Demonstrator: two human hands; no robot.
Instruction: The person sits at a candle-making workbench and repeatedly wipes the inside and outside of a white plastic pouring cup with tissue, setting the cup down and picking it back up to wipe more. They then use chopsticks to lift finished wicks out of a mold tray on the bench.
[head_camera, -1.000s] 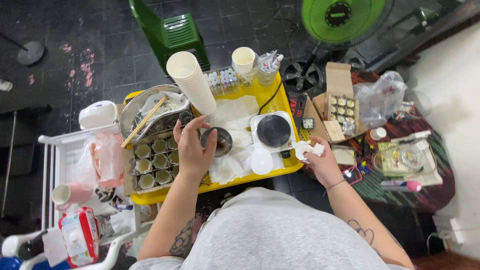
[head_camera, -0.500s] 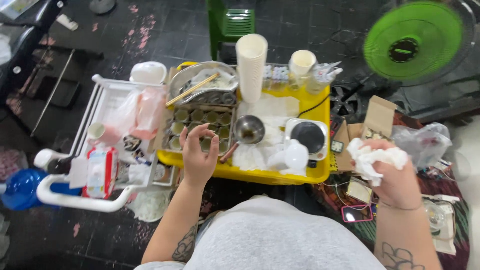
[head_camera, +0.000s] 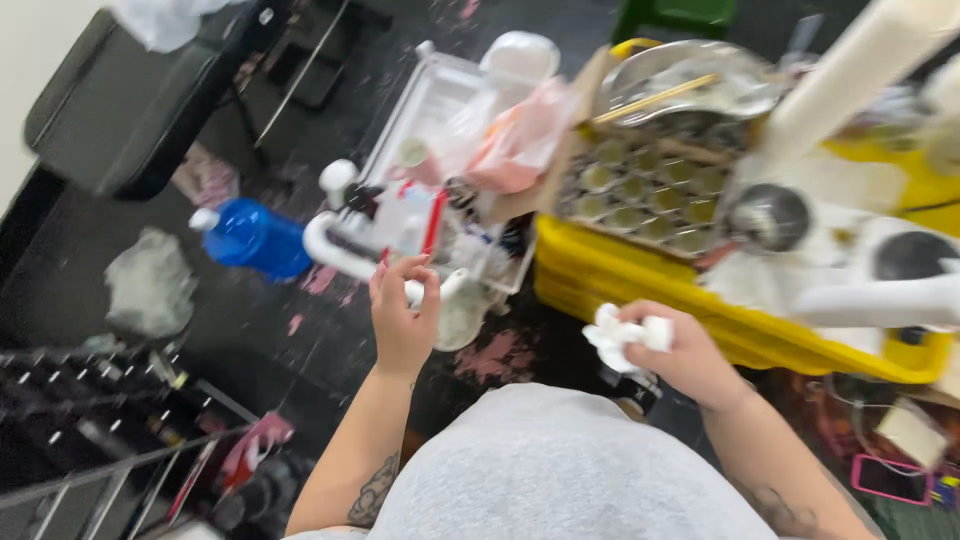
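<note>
Your right hand (head_camera: 690, 360) is closed around a crumpled white tissue (head_camera: 625, 335), which bulges out past your knuckles on the side toward your left hand; it is the one thing actually held here. That hand hangs just off the near edge of the yellow tray (head_camera: 640, 290), not touching the rim, with the tissue wad pointing away from the tray and toward the floor gap between the tray and the white rack (head_camera: 420, 110). Your left hand (head_camera: 403, 315) is raised with thumb and forefinger pinched close together and the other fingers loosely curled; the frame is too blurred to tell whether anything sits in that pinch. It hovers in front of the white curved tube (head_camera: 345, 250) at the near corner of the rack, just beside it, and a blue bottle (head_camera: 250, 238) lies farther out to its left on the dark floor. So the tissue lies to the right of your left hand and slightly nearer your body, the two hands apart with bare floor between them. The tissue is a rounded clump with no clear long axis. Inside the tray, past your right hand, sit the rows of small cups (head_camera: 640, 190) and a round metal bowl (head_camera: 768, 215), both well beyond the wad.
</note>
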